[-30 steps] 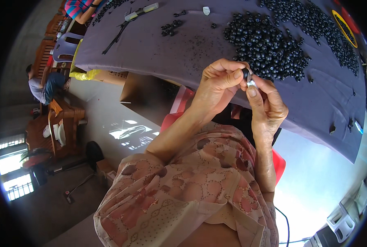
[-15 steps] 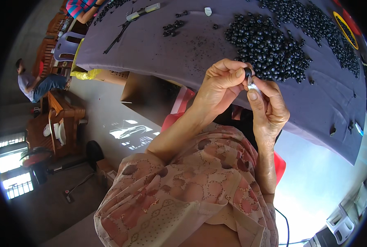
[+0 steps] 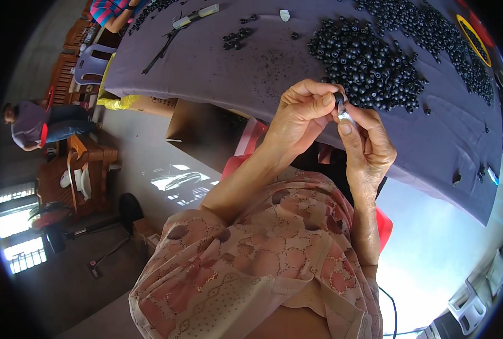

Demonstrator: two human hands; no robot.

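Over the near edge of the table, my left hand (image 3: 301, 116) pinches a small round black piece (image 3: 339, 98) between thumb and fingertips. My right hand (image 3: 368, 144) is closed on a small blade (image 3: 343, 114) with a whitish wrapped grip; its tip meets the black piece. Most of the blade is hidden by my fingers. Just beyond my hands, a large heap of shiny round black pieces (image 3: 370, 68) lies on the purple tablecloth (image 3: 217, 70).
A smaller black cluster (image 3: 237, 38) and a stick-like tool (image 3: 178, 39) lie farther left. A yellow-rimmed tray (image 3: 473, 39) stands at far right. Under the table edge is a cardboard box (image 3: 200, 130). One person (image 3: 31, 124) stands at left; another's arm (image 3: 116, 21) rests at the table.
The person at left has risen from sitting to standing. My hands have barely moved and keep their grips on the black piece and the blade.
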